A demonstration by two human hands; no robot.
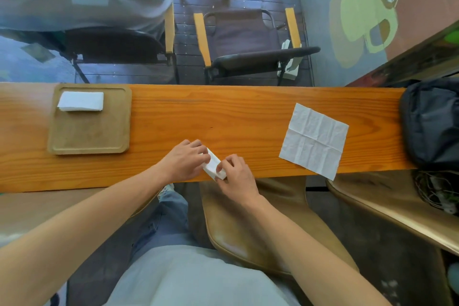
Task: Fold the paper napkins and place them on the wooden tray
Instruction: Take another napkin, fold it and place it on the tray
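A small folded white napkin [213, 164] lies near the front edge of the wooden table [223, 112], pinched between both hands. My left hand [185, 160] grips its left end and my right hand [237, 176] holds its right end. A wooden tray [89, 136] sits at the left of the table with a stack of folded napkins [80, 101] in its far left corner. An unfolded, creased white napkin [314, 140] lies flat at the right, its near corner hanging over the table edge.
A black bag [432, 122] rests on the table's right end. Two folding chairs with yellow armrests [248, 40] stand beyond the table. A tan stool [248, 226] is below the table edge, under my right arm.
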